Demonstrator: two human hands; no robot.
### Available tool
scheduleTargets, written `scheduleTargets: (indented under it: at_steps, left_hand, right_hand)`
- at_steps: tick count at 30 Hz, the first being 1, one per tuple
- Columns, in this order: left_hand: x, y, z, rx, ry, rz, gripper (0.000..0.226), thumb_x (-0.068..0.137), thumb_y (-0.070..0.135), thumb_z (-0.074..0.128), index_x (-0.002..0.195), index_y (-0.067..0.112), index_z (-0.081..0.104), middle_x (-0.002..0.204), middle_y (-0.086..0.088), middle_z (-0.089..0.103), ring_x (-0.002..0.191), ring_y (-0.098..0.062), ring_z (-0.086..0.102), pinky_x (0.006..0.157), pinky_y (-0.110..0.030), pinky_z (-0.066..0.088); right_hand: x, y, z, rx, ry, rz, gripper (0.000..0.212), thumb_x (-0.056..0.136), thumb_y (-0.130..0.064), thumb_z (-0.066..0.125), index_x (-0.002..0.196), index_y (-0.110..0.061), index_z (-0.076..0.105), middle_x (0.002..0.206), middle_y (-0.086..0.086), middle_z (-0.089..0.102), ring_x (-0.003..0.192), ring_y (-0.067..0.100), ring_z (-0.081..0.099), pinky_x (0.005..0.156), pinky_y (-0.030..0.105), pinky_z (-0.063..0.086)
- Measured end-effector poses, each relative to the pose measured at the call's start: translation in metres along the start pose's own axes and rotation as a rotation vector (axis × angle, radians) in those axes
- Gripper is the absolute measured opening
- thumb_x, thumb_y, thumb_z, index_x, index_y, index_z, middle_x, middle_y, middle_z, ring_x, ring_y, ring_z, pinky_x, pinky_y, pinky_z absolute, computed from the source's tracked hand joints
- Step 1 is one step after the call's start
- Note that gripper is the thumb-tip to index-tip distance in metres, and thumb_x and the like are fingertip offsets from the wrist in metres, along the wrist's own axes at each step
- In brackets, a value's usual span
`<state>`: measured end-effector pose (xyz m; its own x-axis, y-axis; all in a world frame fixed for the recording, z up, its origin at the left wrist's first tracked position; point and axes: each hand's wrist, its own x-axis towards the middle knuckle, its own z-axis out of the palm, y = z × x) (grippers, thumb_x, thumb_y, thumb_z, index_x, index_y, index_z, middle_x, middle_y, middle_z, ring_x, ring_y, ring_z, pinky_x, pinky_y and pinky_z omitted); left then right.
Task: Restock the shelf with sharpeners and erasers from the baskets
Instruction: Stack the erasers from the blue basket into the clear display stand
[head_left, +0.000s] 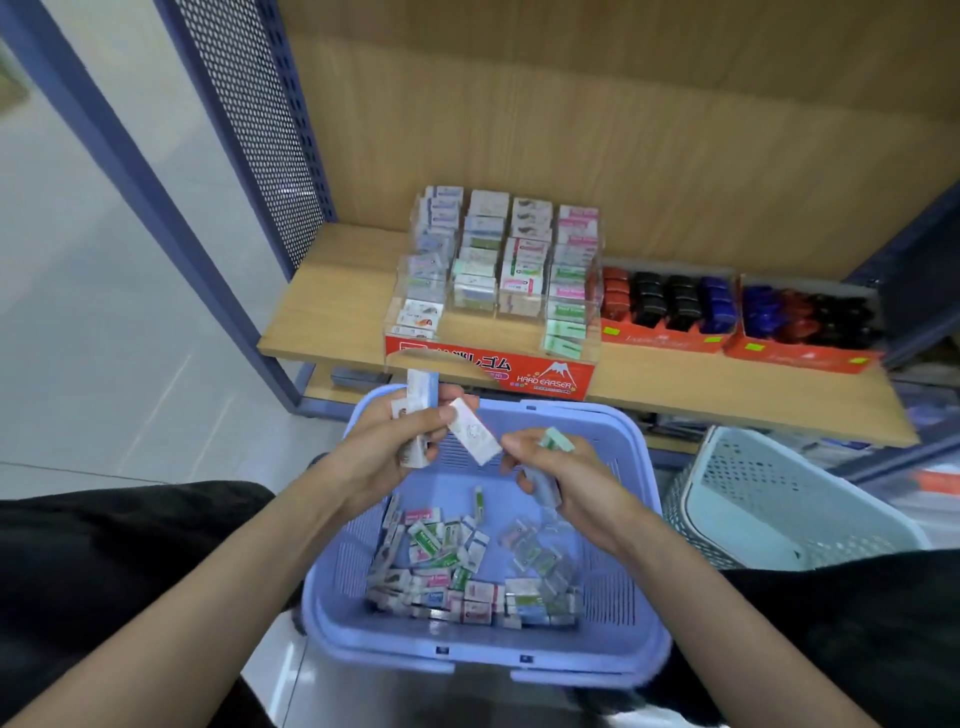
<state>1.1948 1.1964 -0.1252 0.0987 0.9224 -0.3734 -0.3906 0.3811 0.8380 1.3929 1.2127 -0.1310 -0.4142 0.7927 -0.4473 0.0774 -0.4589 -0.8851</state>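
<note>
- Erasers (457, 571) lie in a loose heap on the floor of the purple basket (613, 587), mostly toward its near side, below both hands.
- Left hand (379, 452) is over the basket's far left corner. Its thumb pinches a white eraser (474, 436) against the fingers, and the eraser slants out to the right past the thumb tip.
- The same hand's curled fingers grip more erasers: 1 stack (422, 392) stands up above the fingers, and another piece shows under the palm.
- Right hand (576, 483) is over the far middle of the basket. Thumb and forefinger pinch a green eraser (558, 440) that sticks up above the fingertips.
- Its lower fingers curl round a pale blue eraser (543, 486).
- The white eraser's lower end is just beside the right forefinger tip; whether they touch cannot be told.
- On the far shelf (332, 306) a display box (519, 371) holds 4 rows of erasers, with 2 red trays of sharpeners (670, 301) to its right.
- A pale basket (696, 499) stands just right of the purple one.
</note>
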Motion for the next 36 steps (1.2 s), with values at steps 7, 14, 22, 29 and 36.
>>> scheduleTargets:
  at_steps: [7, 14, 22, 29, 36]
  left_hand:
    - [-0.014, 0.018, 0.008, 0.011, 0.067, 0.087, 0.017, 0.083, 0.007, 0.062, 0.099, 0.005, 0.063, 0.095, -0.011, 0.070, 0.057, -0.006, 0.049, 0.047, -0.017, 0.041]
    - [-0.016, 0.026, 0.012, 0.109, 0.152, 0.035, 0.023, 0.067, 0.020, 0.074, 0.086, 0.012, 0.064, 0.069, -0.003, 0.052, 0.052, -0.008, 0.047, 0.045, -0.018, 0.038]
    - [0.004, 0.073, 0.012, 0.394, 0.018, -0.053, 0.007, 0.084, 0.011, 0.068, 0.089, 0.007, 0.065, 0.057, 0.000, 0.051, 0.049, -0.010, 0.043, 0.044, -0.020, 0.035]
    - [0.041, 0.107, 0.015, 0.467, -0.006, -0.046, 0.007, 0.081, 0.016, 0.073, 0.079, 0.011, 0.068, 0.058, -0.001, 0.058, 0.048, -0.010, 0.048, 0.043, -0.019, 0.038]
    - [0.086, 0.112, 0.007, 0.348, 0.151, -0.066, 0.029, 0.079, 0.029, 0.074, 0.090, 0.003, 0.069, 0.076, -0.018, 0.066, 0.064, -0.019, 0.058, 0.059, -0.027, 0.047]
  right_hand:
    - [-0.013, -0.014, 0.027, 0.128, 0.071, -0.089, 0.009, 0.083, -0.021, 0.066, 0.079, -0.014, 0.069, 0.078, 0.006, 0.068, 0.056, 0.014, 0.045, 0.063, 0.032, 0.033]
    - [-0.011, -0.031, 0.041, 0.056, 0.136, -0.158, 0.010, 0.090, -0.019, 0.060, 0.087, -0.013, 0.068, 0.079, 0.000, 0.071, 0.059, 0.013, 0.046, 0.061, 0.023, 0.040]
    - [0.004, -0.065, 0.024, -0.045, 0.132, -0.225, 0.035, 0.086, -0.022, 0.066, 0.121, -0.027, 0.062, 0.096, -0.009, 0.069, 0.075, 0.013, 0.056, 0.064, 0.015, 0.045]
    - [0.035, -0.098, 0.003, -0.332, 0.071, -0.319, 0.017, 0.082, -0.022, 0.073, 0.094, -0.029, 0.063, 0.097, -0.015, 0.060, 0.082, 0.002, 0.060, 0.073, 0.022, 0.049]
    - [0.089, -0.109, -0.019, -0.623, 0.115, -0.385, 0.020, 0.081, -0.025, 0.074, 0.095, -0.023, 0.060, 0.084, -0.011, 0.056, 0.063, -0.001, 0.047, 0.058, 0.013, 0.035]
